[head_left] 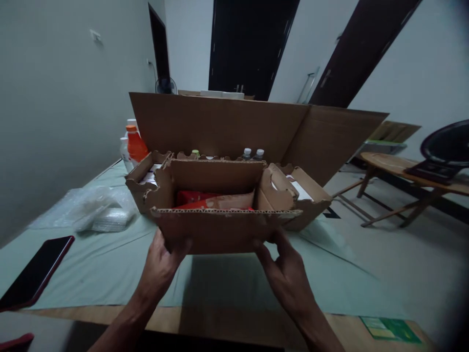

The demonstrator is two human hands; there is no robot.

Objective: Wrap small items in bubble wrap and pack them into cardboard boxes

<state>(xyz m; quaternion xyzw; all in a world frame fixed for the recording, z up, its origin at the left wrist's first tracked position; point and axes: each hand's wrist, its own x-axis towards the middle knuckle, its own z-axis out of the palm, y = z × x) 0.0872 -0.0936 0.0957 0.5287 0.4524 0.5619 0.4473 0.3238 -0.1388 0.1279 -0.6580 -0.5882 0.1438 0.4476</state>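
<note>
I hold an open corrugated cardboard box (216,230) lifted above a pale green sheet (110,274). My left hand (161,266) grips its near wall at the lower left. My right hand (286,274) grips the near wall at the lower right, fingers curled up onto it. Inside the box lies something red and orange (205,199). The box's side flaps (300,193) hang open to left and right. A large cardboard sheet (234,124) stands upright behind the box.
A dark phone (34,271) lies on the sheet at the left, near crumpled bubble wrap (91,210). An orange-capped bottle (136,144) and small bottle caps (252,153) show behind the box. A wooden bench (395,178) stands at the right, with dark doors behind.
</note>
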